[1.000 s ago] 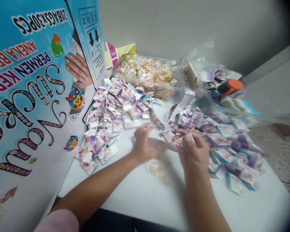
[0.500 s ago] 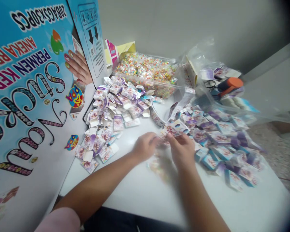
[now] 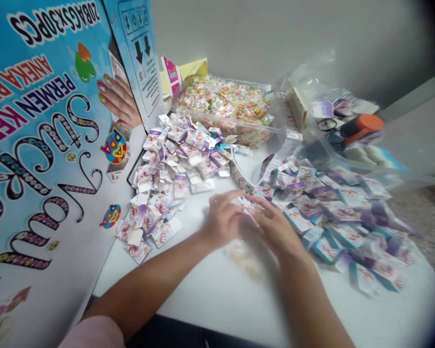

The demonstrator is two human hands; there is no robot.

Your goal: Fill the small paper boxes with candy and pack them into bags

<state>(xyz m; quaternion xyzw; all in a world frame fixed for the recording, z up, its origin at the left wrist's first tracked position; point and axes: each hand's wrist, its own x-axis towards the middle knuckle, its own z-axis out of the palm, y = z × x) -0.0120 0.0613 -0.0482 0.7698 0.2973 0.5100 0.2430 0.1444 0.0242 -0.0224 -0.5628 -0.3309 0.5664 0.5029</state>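
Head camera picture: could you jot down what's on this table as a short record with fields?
left hand: fingers bent, on a small printed packet held between both hands
right hand: touching the same packet; grip blurred
left pile: small folded boxes, purple and white
right pile: flat packets, blue and purple
clear tub: full of colourful sweets, behind the piles
big carton: blue, printed, standing at the left
plastic bag: holds scissors and an orange-capped item
table: white

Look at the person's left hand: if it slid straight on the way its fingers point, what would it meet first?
The left hand points up and right, so it would probably first meet the small box at its fingertips, then the flat box pile. Motion blur leaves this uncertain.
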